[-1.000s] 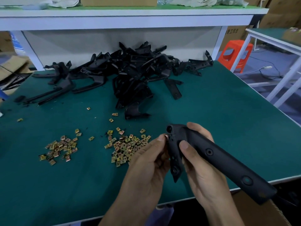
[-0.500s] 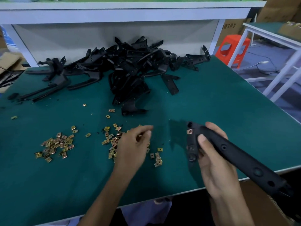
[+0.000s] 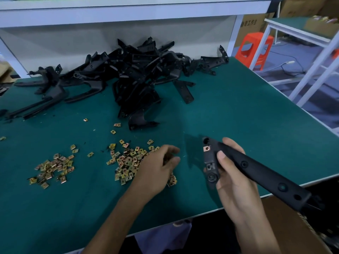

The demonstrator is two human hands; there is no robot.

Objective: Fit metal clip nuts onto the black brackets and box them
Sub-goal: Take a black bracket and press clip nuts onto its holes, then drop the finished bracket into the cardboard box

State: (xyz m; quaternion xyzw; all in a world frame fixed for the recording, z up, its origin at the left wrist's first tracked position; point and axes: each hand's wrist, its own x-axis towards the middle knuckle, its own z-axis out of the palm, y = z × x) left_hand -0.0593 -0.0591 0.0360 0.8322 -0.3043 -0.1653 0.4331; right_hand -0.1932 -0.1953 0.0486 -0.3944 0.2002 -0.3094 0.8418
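Your right hand [image 3: 234, 184] clamped the bracket [image 3: 260, 174] at the worktop's [image 3: 238, 116] near edge; your left hand [image 3: 157, 167] curled over the clip nuts [image 3: 128, 162], grasp unclear.

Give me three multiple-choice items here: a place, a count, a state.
1. Where on the table is the heap of black brackets? A far side; B near edge; C near left corner.
2. How many clip nuts show on the held bracket? A none; B one; C four.
3. The right hand is: A flat, empty; B curled, empty; C gripping the bracket.
A, the heap lies farthest from the person; B, one copper-coloured clip nut sits near its end; C, it wraps the bracket.
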